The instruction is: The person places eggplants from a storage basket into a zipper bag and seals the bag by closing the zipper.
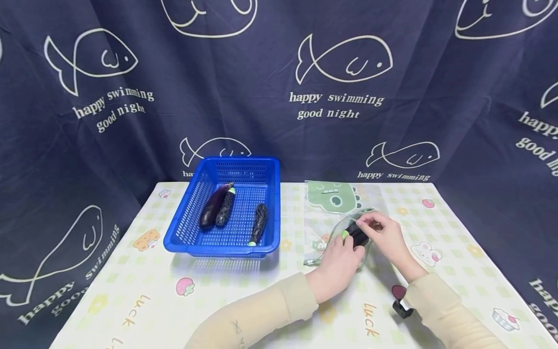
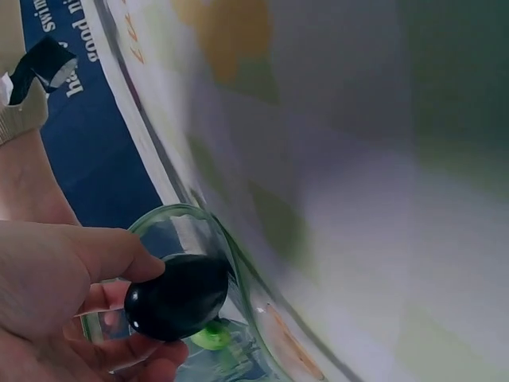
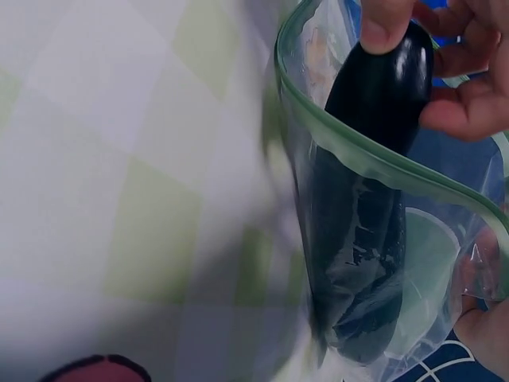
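The left hand (image 1: 340,264) is pinching one dark vegetable (image 3: 382,91) by its rounded end, in the mouth of one clear bag (image 1: 318,220); the right hand (image 1: 385,237) is pinching the bag by its green rim (image 3: 350,150), which is crossing in front of the vegetable. One green end (image 2: 211,335) is showing beside it, its owner unclear. Left of both hands, one blue basket (image 1: 226,250) is holding one purple eggplant (image 1: 213,209) and two slim vegetables (image 1: 225,209).
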A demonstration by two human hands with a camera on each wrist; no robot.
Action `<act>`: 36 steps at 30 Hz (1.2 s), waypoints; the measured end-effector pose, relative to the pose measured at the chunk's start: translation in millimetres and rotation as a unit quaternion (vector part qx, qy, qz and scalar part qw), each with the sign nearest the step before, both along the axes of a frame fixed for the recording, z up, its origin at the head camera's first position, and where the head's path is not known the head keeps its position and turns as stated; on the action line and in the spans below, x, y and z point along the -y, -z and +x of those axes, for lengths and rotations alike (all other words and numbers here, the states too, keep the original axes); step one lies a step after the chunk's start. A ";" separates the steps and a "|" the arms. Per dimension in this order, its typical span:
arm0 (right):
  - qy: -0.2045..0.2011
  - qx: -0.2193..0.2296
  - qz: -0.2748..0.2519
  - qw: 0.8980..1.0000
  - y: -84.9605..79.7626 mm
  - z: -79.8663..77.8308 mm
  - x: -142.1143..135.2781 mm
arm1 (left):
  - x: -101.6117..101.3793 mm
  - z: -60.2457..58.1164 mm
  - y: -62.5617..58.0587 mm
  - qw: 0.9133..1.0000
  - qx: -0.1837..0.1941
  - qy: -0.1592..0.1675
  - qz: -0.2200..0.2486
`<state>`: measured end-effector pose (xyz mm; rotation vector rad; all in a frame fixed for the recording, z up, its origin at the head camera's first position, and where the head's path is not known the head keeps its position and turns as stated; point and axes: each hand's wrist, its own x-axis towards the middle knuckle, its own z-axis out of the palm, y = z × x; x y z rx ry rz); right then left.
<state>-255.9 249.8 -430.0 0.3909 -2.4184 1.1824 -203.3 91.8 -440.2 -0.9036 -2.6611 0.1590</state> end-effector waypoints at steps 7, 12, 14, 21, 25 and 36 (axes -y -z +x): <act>0.005 -0.008 0.005 1.000 2.3 -3.0 -1.6 | -12.1 -5.0 0.0 1.000 0.018 -0.012 -0.011; 0.003 -0.015 0.001 1.000 1.5 -2.9 0.5 | -18.3 -8.3 -1.8 0.999 0.012 -0.019 -0.024; 0.000 -0.018 0.000 1.000 0.8 -2.5 1.5 | -20.0 -9.7 -1.6 0.999 0.010 -0.021 -0.028; 0.004 -0.015 0.004 1.000 0.6 -3.4 2.1 | -22.0 -12.2 2.1 0.999 0.008 -0.029 -0.024; 0.004 -0.007 0.006 1.000 -0.1 -3.9 1.6 | -20.6 -12.5 3.2 0.999 0.016 -0.028 -0.020; 0.001 -0.009 0.041 0.999 -6.9 -2.4 -7.1 | -10.6 -1.9 -2.1 1.000 0.019 -0.011 -0.001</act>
